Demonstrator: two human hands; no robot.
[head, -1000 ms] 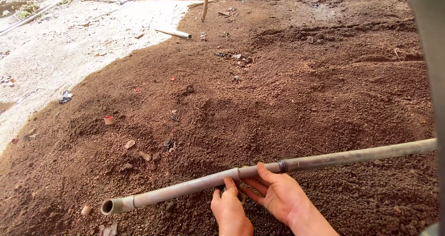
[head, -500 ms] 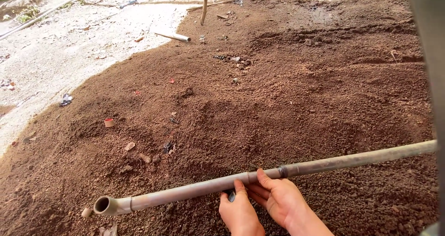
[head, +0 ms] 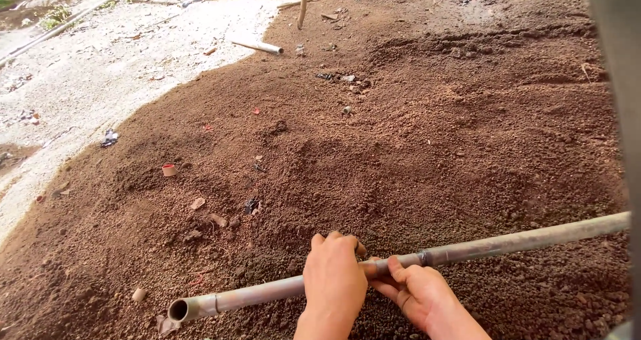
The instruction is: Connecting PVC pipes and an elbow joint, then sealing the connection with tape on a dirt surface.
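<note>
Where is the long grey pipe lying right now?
In the head view the long grey pipe runs low across the brown soil, open end at lower left, gripped mid-length by the left hand and right hand.

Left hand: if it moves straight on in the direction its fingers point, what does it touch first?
The left hand curls over the pipe, fingers pointing forward and down, so it probably meets the brown soil just behind first.

No packages, labels, signs, screens visible.
</note>
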